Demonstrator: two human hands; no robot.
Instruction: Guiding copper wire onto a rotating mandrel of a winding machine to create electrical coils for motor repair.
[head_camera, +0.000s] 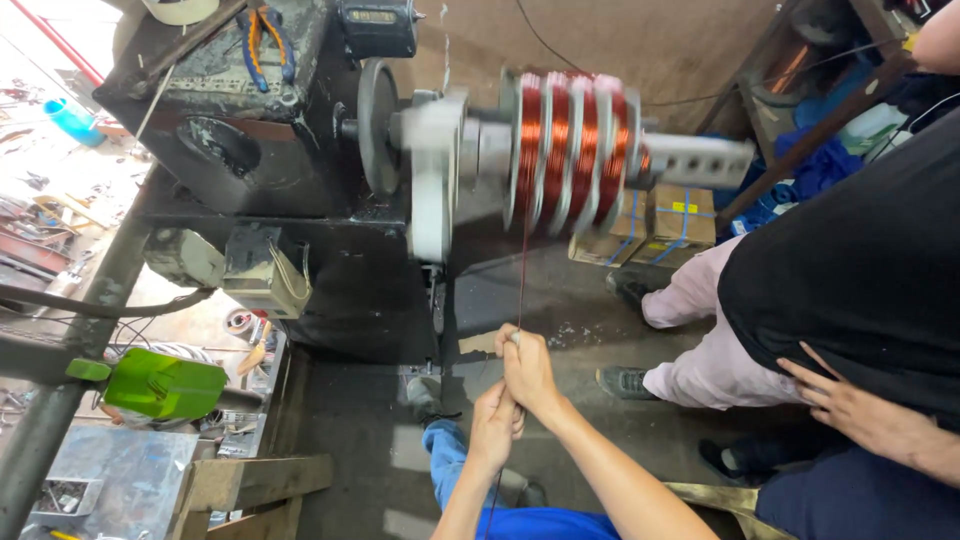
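Note:
A coil former (570, 150) wound with copper wire in several sections spins, blurred, on the shaft of a black winding machine (260, 150). A thin copper wire (521, 270) runs down from the coil to my hands. My right hand (527, 367) is pinched on the wire, higher up. Just below it, my left hand (494, 425) is closed around the same wire, which trails down past my blue trousers (450, 455).
Another person in a black shirt and pale trousers (700, 330) crouches at the right, one hand (850, 405) on a knee. Cardboard boxes (660, 225) sit behind the coil. A green tool (160, 385) and a metal frame lie at the left. Pliers (268, 40) rest on the machine.

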